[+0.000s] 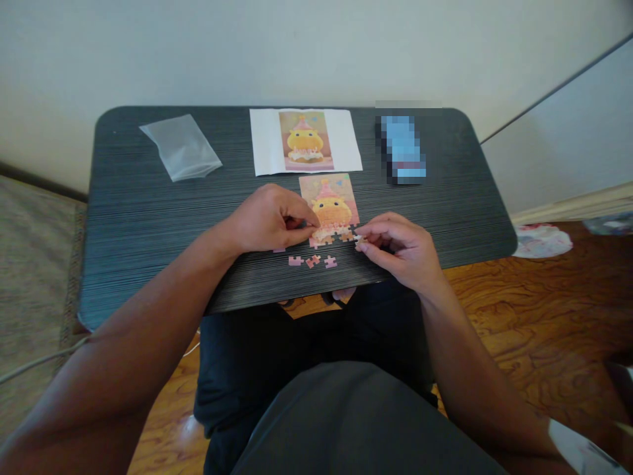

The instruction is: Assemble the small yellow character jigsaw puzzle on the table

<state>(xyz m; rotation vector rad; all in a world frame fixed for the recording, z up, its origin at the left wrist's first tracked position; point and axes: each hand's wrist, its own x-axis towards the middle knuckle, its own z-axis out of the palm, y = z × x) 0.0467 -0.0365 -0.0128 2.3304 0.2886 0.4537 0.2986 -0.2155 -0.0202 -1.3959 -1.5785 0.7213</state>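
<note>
A partly assembled jigsaw puzzle (332,206) shows a yellow animal in a pink party hat behind a cake; its lower edge is uneven, with gaps. My left hand (270,218) is at its left edge, thumb and forefinger pinched together over the border. Whatever lies between those fingertips is hidden. Just off the lower right corner, my right hand (403,247) pinches a small puzzle piece (360,241) between thumb and fingers. Loose on the table below the puzzle are a pink piece (295,261), a reddish piece (313,262) and another pink piece (330,262).
Behind the puzzle lies a white sheet with the reference picture (302,142). A clear plastic bag (184,148) rests at the back left of the dark table (237,148). At the back right is a blurred phone-like object (403,150). The wall stands behind the table.
</note>
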